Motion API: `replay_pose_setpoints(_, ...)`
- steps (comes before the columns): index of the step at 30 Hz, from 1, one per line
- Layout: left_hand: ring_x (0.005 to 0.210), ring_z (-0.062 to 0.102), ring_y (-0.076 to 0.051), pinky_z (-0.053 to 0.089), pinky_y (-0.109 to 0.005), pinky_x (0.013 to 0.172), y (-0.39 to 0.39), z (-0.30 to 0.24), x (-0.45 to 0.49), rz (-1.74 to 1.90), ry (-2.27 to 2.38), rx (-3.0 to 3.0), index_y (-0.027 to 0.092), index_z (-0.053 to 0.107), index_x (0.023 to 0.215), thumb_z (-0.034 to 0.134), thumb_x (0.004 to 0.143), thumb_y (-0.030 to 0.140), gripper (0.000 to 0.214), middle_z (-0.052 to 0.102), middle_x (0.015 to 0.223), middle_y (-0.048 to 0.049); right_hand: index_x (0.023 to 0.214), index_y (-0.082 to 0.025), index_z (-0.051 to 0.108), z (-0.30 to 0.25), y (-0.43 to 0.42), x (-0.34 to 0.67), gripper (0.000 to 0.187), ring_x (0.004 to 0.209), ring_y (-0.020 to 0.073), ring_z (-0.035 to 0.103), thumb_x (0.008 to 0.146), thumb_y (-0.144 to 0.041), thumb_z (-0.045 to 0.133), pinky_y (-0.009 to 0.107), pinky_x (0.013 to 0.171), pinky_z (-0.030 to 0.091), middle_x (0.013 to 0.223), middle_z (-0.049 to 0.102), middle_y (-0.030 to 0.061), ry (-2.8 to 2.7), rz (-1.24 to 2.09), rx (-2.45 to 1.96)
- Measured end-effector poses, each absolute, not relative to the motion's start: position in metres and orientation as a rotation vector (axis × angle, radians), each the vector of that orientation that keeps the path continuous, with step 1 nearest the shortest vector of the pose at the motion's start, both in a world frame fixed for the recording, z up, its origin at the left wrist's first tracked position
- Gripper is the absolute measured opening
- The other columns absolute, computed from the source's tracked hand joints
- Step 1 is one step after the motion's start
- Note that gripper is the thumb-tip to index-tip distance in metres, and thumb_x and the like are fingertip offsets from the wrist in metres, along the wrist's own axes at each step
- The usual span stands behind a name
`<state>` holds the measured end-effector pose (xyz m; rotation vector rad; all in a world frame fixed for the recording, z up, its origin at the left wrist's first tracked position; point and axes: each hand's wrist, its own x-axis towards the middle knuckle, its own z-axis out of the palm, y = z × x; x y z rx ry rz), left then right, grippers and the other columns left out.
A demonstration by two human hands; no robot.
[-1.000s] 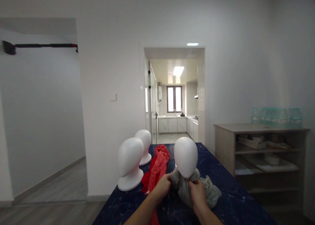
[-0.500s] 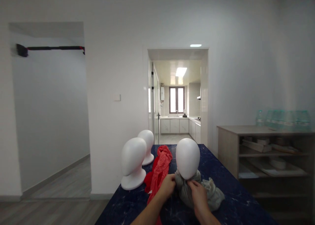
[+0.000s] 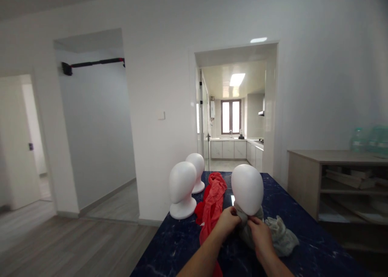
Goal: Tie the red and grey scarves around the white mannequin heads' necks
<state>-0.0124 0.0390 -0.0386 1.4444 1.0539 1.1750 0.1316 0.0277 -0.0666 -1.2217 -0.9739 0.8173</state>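
Observation:
A white mannequin head stands on the dark blue marbled table, with a grey scarf around its neck. Below its chin, my left hand pinches the scarf on the left side. Close beside it, my right hand grips the same cloth at the front of the neck. A loose, bunched part of grey cloth lies on the table right of my right hand. The neck and base of the head are hidden by the scarf and my hands.
Two more white mannequin heads, a nearer one and a farther one, stand at the table's left edge. Red scarves lie heaped between them and my hands. To the right is a shelf unit with plastic bottles on top.
The view has turned left and tilted, so everything sits further right. My hands have drawn closer together at the neck, both keeping hold of the grey scarf.

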Motion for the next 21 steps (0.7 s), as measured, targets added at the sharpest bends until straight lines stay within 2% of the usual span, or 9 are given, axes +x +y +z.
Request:
replay_pose_setpoints(5, 0.084, 0.071, -0.024, 0.054, -0.033, 0.083, 0.035, -0.038, -0.002, 1.168, 1.072, 1.495, 0.015, 0.077, 0.102, 0.077, 0.065, 0.015, 0.037, 0.08, 0.09, -0.0083, 0.084, -0.015, 0.081, -0.068, 0.028, 0.128, 0.038, 0.085, 0.034, 0.072, 0.065, -0.038, 0.057, 0.039, 0.072, 0.05, 0.078, 0.08, 0.0121, -1.048, 0.825, -1.296)
replay_pose_setpoints(9, 0.089, 0.072, -0.027, 0.053, -0.035, 0.086, 0.039, -0.035, 0.002, 1.147, 1.144, 1.515, 0.016, 0.079, 0.1, 0.077, 0.066, 0.017, 0.034, 0.08, 0.088, -0.0088, 0.101, -0.015, 0.077, -0.066, 0.024, 0.12, 0.046, 0.086, 0.0311, 0.075, 0.06, -0.03, 0.062, 0.035, 0.075, 0.054, 0.087, 0.081, 0.0091, -1.095, 0.847, -1.179)
replay_pose_setpoints(14, 0.082, 0.071, -0.029, 0.052, -0.037, 0.079, 0.045, -0.034, 0.002, 1.079, 1.268, 1.459, 0.013, 0.081, 0.09, 0.081, 0.063, 0.019, 0.028, 0.078, 0.076, -0.0085, 0.099, -0.015, 0.074, -0.067, 0.027, 0.117, 0.044, 0.089, 0.0319, 0.076, 0.058, -0.029, 0.065, 0.035, 0.077, 0.056, 0.091, 0.082, 0.0119, -1.141, 0.771, -1.184)
replay_pose_setpoints(21, 0.062, 0.063, -0.017, 0.049, -0.029, 0.065, 0.042, -0.029, 0.004, 1.054, 1.16, 1.308, 0.014, 0.08, 0.092, 0.08, 0.067, 0.017, 0.025, 0.075, 0.073, -0.0041, 0.096, -0.015, 0.075, -0.076, 0.034, 0.134, 0.042, 0.089, 0.0321, 0.076, 0.064, -0.033, 0.055, 0.036, 0.077, 0.056, 0.091, 0.082, 0.0127, -1.151, 0.79, -1.227)
